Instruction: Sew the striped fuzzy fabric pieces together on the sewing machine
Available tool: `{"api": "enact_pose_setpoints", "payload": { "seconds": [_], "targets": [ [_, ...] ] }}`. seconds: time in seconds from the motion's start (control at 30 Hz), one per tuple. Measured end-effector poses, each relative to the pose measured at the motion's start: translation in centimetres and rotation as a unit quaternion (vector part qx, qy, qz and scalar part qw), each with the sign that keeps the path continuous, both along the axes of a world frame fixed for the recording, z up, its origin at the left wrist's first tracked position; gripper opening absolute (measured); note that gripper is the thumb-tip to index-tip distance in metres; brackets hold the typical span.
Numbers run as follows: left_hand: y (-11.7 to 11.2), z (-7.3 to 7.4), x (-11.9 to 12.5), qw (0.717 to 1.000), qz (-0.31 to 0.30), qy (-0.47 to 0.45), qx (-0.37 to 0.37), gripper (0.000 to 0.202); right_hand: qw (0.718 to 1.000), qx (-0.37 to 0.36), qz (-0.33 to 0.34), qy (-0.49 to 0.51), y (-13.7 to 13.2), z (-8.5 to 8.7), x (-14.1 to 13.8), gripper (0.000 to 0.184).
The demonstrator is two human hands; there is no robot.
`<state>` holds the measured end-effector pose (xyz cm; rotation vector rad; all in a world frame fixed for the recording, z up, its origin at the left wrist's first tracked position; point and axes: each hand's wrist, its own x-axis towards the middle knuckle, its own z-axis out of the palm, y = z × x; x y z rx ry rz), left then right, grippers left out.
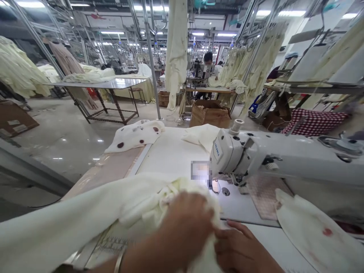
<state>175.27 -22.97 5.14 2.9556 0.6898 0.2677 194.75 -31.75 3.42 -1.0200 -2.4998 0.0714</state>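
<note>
A large piece of cream cloth [93, 204] lies bunched across the front of the sewing table and runs off to the left. My left hand [187, 223], smeared by motion, is closed on the gathered part of it. Close by on the right, my right hand [239, 246] has its fingertips at the cloth's edge, apparently pinching it, with one finger lying straighter above the others. Just beyond both hands stands a white sewing machine [233, 151]; its lit needle area is partly blurred out. The cloth is not under the presser foot as far as I can see.
A spotted white cloth piece [133, 136] lies at the table's far left, and another white piece [315, 231] at the right. Behind are a cardboard box [209, 113], a metal table [113, 84], hanging garments [176, 49] and a seated person [208, 60].
</note>
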Motion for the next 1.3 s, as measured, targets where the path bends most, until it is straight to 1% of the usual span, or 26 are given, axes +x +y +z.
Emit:
{"api": "enact_pose_setpoints", "payload": {
  "seconds": [0.03,0.07,0.1,0.13,0.17,0.2,0.23,0.3,0.33,0.4,0.47,0.53,0.63,0.67,0.7,0.77,0.8,0.83,0.9,0.97,1.0,1.07,1.13,1.23,1.3],
  "targets": [
    [0.8,0.8,-0.4,0.998,0.052,0.028,-0.013,0.035,1.000,-0.015,0.016,0.018,-0.7,0.2,0.2,0.009],
    [1.5,1.6,-0.7,0.989,0.119,0.076,-0.036,0.039,0.999,-0.034,0.014,0.035,-1.5,0.4,0.3,0.010],
    [1.7,2.2,-0.9,0.979,0.158,0.119,-0.058,0.043,0.997,-0.054,-0.010,0.049,-2.2,0.7,0.4,0.010],
    [1.7,2.7,-1.1,0.967,0.181,0.157,-0.082,0.044,0.994,-0.069,-0.055,0.060,-2.8,0.9,0.4,0.010],
    [1.3,3.1,-1.3,0.960,0.181,0.187,-0.104,0.041,0.988,-0.075,-0.112,0.070,-3.4,1.1,0.4,0.008],
    [0.7,3.4,-1.4,0.959,0.160,0.198,-0.121,0.034,0.979,-0.079,-0.172,0.072,-3.7,1.1,0.3,0.007],
    [0.1,3.6,-1.5,0.963,0.135,0.193,-0.134,0.025,0.969,-0.082,-0.223,0.071,-3.9,1.0,0.1,0.011],
    [-1.1,4.0,-1.6,0.975,0.103,0.142,-0.136,0.012,0.952,-0.101,-0.281,0.062,-3.8,0.6,-0.6,0.027],
    [-1.5,4.2,-1.6,0.983,0.084,0.099,-0.131,0.012,0.946,-0.122,-0.295,0.056,-3.6,0.5,-1.0,0.031],
    [-1.8,4.6,-1.8,0.991,0.034,0.011,-0.131,0.020,0.937,-0.166,-0.302,0.065,-3.1,0.4,-1.9,0.034],
    [-1.9,4.9,-1.9,0.987,-0.019,-0.034,-0.157,0.025,0.926,-0.200,-0.303,0.102,-2.8,0.6,-2.6,0.033],
    [-1.8,5.3,-2.0,0.983,-0.047,-0.039,-0.172,0.027,0.905,-0.243,-0.312,0.156,-2.7,0.8,-2.9,0.030],
    [-1.6,6.1,-2.2,0.987,-0.059,-0.012,-0.149,0.031,0.852,-0.342,-0.317,0.239,-2.8,0.8,-2.8,0.026],
    [-1.5,6.3,-2.3,0.987,-0.070,-0.005,-0.142,0.033,0.839,-0.364,-0.314,0.255,-2.9,0.7,-2.7,0.026],
    [-1.4,6.5,-2.3,0.987,-0.083,0.001,-0.139,0.034,0.833,-0.374,-0.310,0.264,-3.0,0.6,-2.6,0.026],
    [-1.1,6.7,-2.5,0.985,-0.105,0.009,-0.135,0.037,0.842,-0.367,-0.294,0.263,-3.2,0.8,-2.5,0.028],
    [-0.9,6.7,-2.5,0.986,-0.100,0.011,-0.130,0.038,0.851,-0.360,-0.277,0.262,-3.4,1.0,-2.4,0.028],
    [-0.6,6.7,-2.6,0.989,-0.084,0.015,-0.121,0.038,0.860,-0.354,-0.257,0.262,-3.5,1.3,-2.4,0.028],
    [-0.3,6.7,-2.7,0.993,-0.039,0.031,-0.107,0.031,0.875,-0.345,-0.219,0.258,-3.8,2.1,-2.3,0.026],
    [-0.2,6.5,-2.7,0.993,-0.014,0.047,-0.105,0.021,0.887,-0.327,-0.205,0.255,-4.0,2.7,-2.3,0.025],
    [-0.3,6.4,-2.6,0.993,-0.018,0.046,-0.109,0.020,0.891,-0.316,-0.206,0.254,-4.0,2.9,-2.3,0.024],
    [-0.8,6.3,-2.5,0.992,-0.043,0.026,-0.118,0.027,0.896,-0.301,-0.208,0.253,-4.0,2.8,-2.3,0.024],
    [-1.2,6.4,-2.4,0.991,-0.058,-0.004,-0.123,0.031,0.896,-0.297,-0.213,0.253,-3.8,2.5,-2.4,0.028],
    [-1.4,7.1,-2.7,0.985,-0.062,-0.029,-0.160,0.026,0.894,-0.303,-0.216,0.251,-3.7,2.3,-2.4,0.032],
    [-1.4,7.6,-3.2,0.970,-0.073,-0.036,-0.227,0.036,0.893,-0.319,-0.201,0.245,-4.0,2.6,-2.5,0.023]
  ]
}}
